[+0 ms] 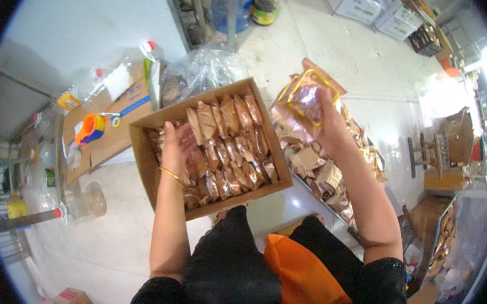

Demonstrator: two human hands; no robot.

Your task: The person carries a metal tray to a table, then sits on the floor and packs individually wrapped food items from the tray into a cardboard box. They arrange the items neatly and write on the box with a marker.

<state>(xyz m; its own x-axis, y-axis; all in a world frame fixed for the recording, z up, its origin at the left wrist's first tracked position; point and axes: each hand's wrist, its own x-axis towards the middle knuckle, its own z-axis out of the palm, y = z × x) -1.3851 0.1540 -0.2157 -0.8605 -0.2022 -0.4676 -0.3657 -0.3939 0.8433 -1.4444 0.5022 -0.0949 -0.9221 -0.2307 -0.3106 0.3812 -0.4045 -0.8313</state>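
A cardboard box (264, 191) sits tilted in front of me, with rows of copper-coloured foil packets (229, 119) standing on edge inside. My left hand (175, 146) reaches into the box's left side, its thumb and fingers apart, against the packets' row ends. My right hand (330, 125) is closed around a few foil packets (303, 102) with shiny clear fronts and gold borders, held up right of the box. Below that hand, a pile of loose gold packets (328, 179) lies on a tray, whose edge is partly hidden by my forearm.
A flattened carton (110, 149) at left bears a tape dispenser (90, 129). Behind the box lies a clear plastic bag (207, 68), with a blue water jug (230, 6) beyond. White boxes (358, 3) line the far right, and a wooden stool (428, 154) stands on the right.
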